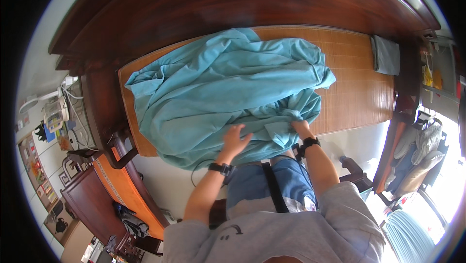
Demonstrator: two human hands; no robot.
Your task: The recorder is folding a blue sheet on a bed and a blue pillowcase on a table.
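A large turquoise cloth [225, 92], perhaps a bed cover, lies rumpled in deep folds over a wooden bench seat with a bamboo-like mat [353, 81]. Its near side hangs over the front edge, close to my legs. My left hand [236, 140] is over the near folds with its fingers apart and nothing gripped. To the right, my right hand [301, 128] pinches a bunched part of the cloth near its right end. The fingertips of that hand are partly hidden in the fabric. Both wrists wear black straps.
A dark wooden backrest [233, 4] rises behind the seat. At the mat's right end sits a folded grey cloth [386, 55]. An orange-cushioned wooden bench [123, 190] stands at left, with a grey bag [133, 221] on it. Clothes or cushions [418, 157] are piled at right.
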